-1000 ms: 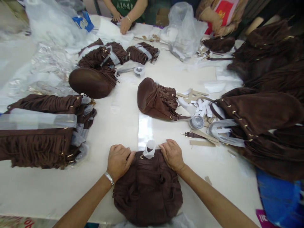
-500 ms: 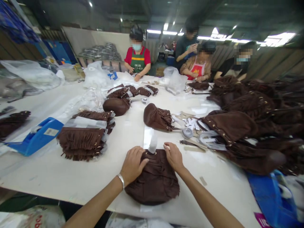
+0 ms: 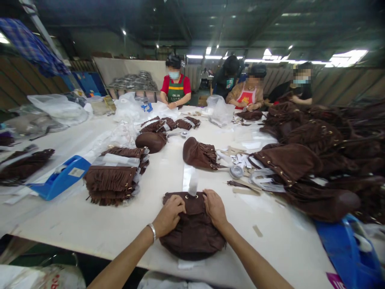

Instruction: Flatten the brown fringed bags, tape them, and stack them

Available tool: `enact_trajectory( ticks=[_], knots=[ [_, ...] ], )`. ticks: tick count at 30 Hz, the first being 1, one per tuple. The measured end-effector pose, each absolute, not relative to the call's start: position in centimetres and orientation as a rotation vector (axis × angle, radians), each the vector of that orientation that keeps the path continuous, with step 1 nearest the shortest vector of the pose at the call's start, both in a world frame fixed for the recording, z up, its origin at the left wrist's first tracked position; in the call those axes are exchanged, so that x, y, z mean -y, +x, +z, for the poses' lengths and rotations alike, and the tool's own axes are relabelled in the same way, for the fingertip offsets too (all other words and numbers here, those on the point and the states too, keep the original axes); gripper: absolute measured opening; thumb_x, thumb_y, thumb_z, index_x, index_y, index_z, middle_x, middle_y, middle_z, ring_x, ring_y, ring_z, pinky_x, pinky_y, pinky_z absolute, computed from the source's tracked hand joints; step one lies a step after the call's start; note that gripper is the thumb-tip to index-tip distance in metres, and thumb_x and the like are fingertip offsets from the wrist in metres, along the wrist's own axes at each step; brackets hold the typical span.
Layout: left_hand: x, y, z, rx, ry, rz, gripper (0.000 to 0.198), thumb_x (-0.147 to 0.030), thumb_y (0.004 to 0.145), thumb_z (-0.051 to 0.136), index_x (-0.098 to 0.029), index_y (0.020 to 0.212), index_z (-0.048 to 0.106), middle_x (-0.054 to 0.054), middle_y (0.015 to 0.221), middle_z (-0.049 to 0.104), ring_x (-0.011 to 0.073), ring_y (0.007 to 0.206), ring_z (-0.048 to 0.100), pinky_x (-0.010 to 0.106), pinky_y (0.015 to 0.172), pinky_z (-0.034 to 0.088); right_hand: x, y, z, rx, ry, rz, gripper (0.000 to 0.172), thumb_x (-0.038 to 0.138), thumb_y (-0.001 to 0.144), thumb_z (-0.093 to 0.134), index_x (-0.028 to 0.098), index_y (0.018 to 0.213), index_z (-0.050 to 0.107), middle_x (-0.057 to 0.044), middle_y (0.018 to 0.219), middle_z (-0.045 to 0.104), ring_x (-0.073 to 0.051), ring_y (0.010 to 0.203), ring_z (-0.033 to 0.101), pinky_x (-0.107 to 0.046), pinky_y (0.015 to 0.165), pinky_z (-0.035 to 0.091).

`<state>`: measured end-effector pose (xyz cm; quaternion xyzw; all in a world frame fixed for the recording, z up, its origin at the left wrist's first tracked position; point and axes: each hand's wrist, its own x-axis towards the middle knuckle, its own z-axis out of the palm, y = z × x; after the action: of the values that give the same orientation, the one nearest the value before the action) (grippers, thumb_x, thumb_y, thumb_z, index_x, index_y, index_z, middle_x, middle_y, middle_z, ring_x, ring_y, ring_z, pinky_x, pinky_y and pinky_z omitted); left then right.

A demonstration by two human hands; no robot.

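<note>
on the worktop (image 3: 90,224), left hand (image 3: 169,216) and right hand (image 3: 215,208) flatten a brown suede fringed bag (image 3: 192,237). each grip pinches its rim.

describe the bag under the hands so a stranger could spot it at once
On the long white table, look at the near edge. The brown fringed bag lies there under the person's left hand and right hand. Alone among the brown bags, it has a white strip standing up at its top.

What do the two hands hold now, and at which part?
Left hand and right hand both grip the brown fringed bag at its top edge, beside the white strip.
</note>
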<state>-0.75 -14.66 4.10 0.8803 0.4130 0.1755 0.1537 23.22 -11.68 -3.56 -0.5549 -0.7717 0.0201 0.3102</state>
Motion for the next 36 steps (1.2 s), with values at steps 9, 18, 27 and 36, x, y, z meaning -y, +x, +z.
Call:
enact_trajectory(
  ticks=[9,18,27,36],
  knots=[
    [15.8,-11.5,4.7,-1.311,2.479,0.278,0.046,0.013,0.059,0.033,-0.020,0.077,0.060,0.004,0.135,0.052,0.0213,0.129,0.047,0.040,0.102,0.046,11.5,23.4,-3.5,2.028,-1.489,0.133,0.030,0.023,0.098,0.038,0.016,0.120,0.058,-0.013,0.115,0.064,-0.026,0.112,0.056,-0.046,0.099,0.046],
    [18.0,-0.5,7.2,-1.341,2.494,0.586,0.034,-0.014,0.096,0.036,-0.019,0.125,0.052,0.010,0.139,0.052,0.0195,0.133,0.046,0.040,0.111,0.042,14.4,24.8,2.2,2.146,-1.357,0.449,0.045,0.023,0.092,0.047,0.022,0.137,0.045,-0.008,0.142,0.050,-0.022,0.135,0.040,-0.043,0.114,0.033],
    [19.1,0.9,0.6,-1.507,2.695,0.355,0.063,-0.035,0.094,0.049,-0.016,0.150,0.027,0.012,0.158,0.028,0.0323,0.147,0.019,0.057,0.114,0.033,17.8,22.9,4.5,2.486,-1.163,0.484,0.059,0.011,0.077,0.050,0.019,0.135,0.048,-0.008,0.113,0.062,-0.025,0.114,0.050,-0.052,0.115,0.023],
    [19.5,0.3,-0.2,-1.553,2.726,0.357,0.068,-0.038,0.094,0.047,-0.019,0.153,0.020,0.010,0.159,0.023,0.0324,0.147,0.017,0.058,0.113,0.032,19.3,28.1,-2.1,1.625,-1.727,0.479,0.035,0.022,0.088,0.042,0.022,0.121,0.053,-0.004,0.091,0.067,-0.022,0.085,0.066,-0.039,0.077,0.056]
  ],
)
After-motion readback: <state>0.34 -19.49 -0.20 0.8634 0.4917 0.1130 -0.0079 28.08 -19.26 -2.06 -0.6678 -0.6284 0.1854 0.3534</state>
